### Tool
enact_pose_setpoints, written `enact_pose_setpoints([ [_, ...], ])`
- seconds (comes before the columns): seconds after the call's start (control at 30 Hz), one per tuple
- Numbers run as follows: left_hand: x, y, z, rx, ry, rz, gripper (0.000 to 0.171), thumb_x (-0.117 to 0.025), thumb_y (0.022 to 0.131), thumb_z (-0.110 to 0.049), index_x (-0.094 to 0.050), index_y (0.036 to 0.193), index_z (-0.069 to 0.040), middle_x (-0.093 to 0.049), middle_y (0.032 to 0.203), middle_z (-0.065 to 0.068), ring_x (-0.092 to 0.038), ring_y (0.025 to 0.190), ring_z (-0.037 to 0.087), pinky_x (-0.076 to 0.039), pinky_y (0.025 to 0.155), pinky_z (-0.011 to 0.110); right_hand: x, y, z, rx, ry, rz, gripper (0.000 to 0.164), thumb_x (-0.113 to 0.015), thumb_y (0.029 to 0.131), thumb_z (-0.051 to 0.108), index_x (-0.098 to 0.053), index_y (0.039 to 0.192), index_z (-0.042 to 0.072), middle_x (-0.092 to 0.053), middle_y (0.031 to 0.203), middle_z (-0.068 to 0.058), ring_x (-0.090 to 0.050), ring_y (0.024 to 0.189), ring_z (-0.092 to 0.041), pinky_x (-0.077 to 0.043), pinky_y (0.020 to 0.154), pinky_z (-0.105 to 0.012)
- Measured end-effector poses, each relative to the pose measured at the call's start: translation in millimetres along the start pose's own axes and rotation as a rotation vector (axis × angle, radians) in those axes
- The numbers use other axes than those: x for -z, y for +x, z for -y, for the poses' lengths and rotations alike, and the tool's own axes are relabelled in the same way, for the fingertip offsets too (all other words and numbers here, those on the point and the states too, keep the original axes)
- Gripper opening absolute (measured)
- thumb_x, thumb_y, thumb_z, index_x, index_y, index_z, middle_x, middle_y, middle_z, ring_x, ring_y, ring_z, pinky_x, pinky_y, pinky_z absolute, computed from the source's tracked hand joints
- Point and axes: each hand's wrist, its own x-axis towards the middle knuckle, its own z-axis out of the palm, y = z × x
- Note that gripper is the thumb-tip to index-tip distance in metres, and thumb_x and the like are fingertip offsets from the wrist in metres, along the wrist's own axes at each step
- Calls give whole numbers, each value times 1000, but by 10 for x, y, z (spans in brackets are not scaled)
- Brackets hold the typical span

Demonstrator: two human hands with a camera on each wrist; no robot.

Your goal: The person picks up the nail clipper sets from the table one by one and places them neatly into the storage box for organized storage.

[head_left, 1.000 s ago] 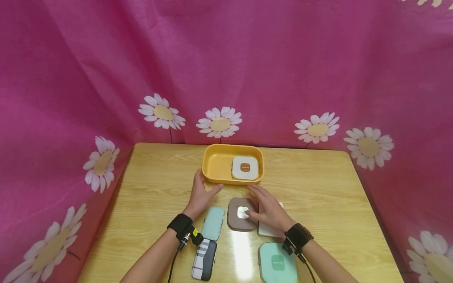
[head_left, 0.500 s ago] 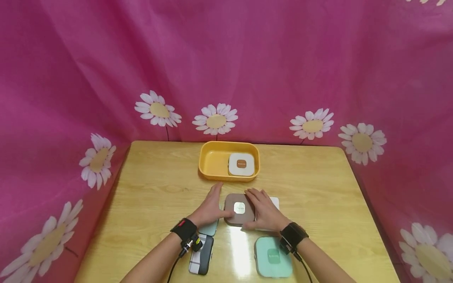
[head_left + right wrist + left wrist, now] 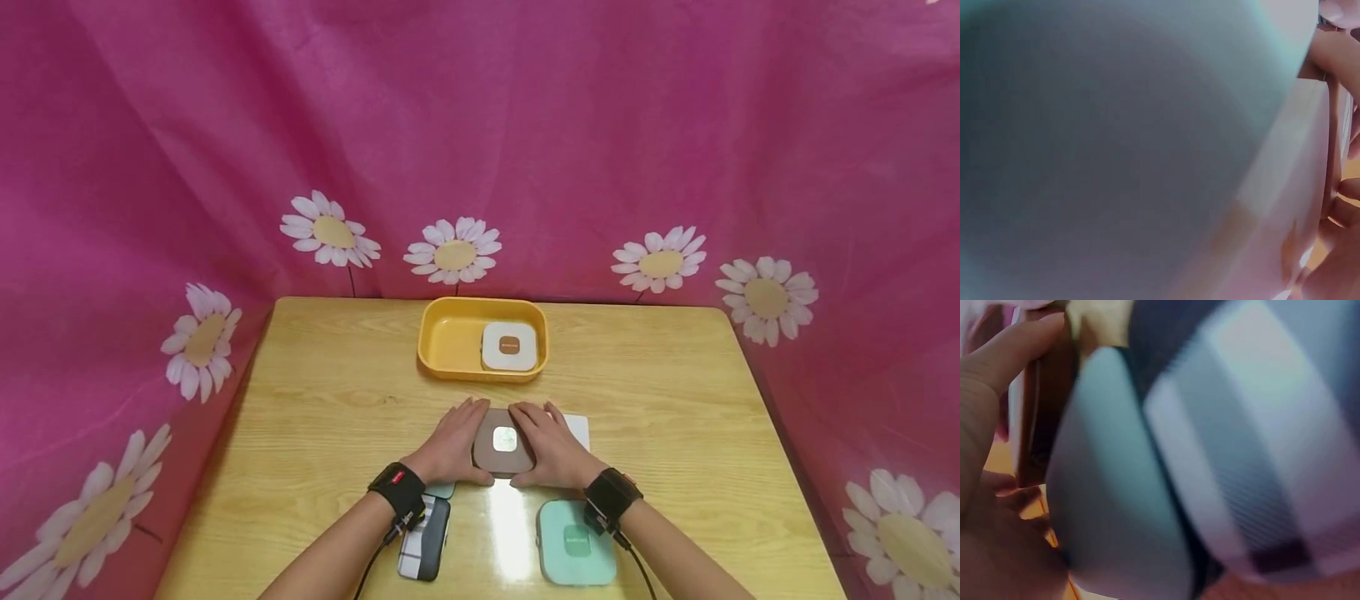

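Observation:
A brown square case (image 3: 504,463) with a pale square label lies on the table between both hands in the head view. My left hand (image 3: 452,445) grips its left side, thumb at the near edge and fingers at the far edge. On the opposite side, my right hand (image 3: 557,451) holds it the same way. The left wrist view shows the left thumb (image 3: 1013,350) against the brown case's side. Mostly hidden under the right hand is a white flat case (image 3: 577,427). A light blue case (image 3: 442,490) shows partly beneath the left wrist.
Behind the hands stands a yellow tray (image 3: 447,372) with a white square case (image 3: 509,358) in its right part. A plaid and dark case (image 3: 424,543) lies below the left wrist, a mint green square case (image 3: 576,554) by the right. A pink daisy-print curtain (image 3: 555,150) surrounds the table (image 3: 690,433).
Both hands have come down from near the tray's front edge and closed round the brown case's two sides. The head view has shifted slightly. The tray and its white case look unmoved.

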Motion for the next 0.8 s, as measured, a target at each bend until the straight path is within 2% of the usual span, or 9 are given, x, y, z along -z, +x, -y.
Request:
enact_pose_setpoints([
  [0.2,-22,16,-14,-17,86,-25,116,-81,60,-57,-27,149,-6,-36,149,10,-23,143,27,-19,115,49,31,38,52,-41,-21,34,115,-82,56,60,-35,144,3,-43,141,-11,-39,130,-21,-25,108,-52],
  [0.33,-46,22,2,-35,99,-44,115,-80,60,-59,-28,148,-6,-38,148,10,-24,143,28,-21,115,49,39,42,67,-50,-7,30,115,-84,54,58,-36,143,3,-44,139,-11,-40,129,-22,-27,106,-50],
  [0.47,-58,9,28,-55,95,-66,113,-81,60,-57,-29,147,-7,-40,147,10,-23,143,31,-21,114,50,20,54,74,-53,-10,9,115,-85,51,57,-38,142,5,-46,138,-10,-41,128,-22,-24,105,-55],
  [0.6,-58,-3,58,-58,103,-71,112,-80,61,-57,-29,147,-8,-39,147,9,-23,143,29,-20,115,49,3,75,92,-54,-7,-7,115,-86,49,56,-39,141,6,-46,138,-9,-43,127,-23,-23,104,-58],
  [0.8,-65,1,83,-76,106,-88,112,-79,61,-60,-30,147,-7,-41,145,8,-32,138,23,-24,114,47,2,58,110,-59,4,-4,115,-87,49,53,-38,141,5,-45,138,-10,-43,127,-23,-25,101,-59],
])
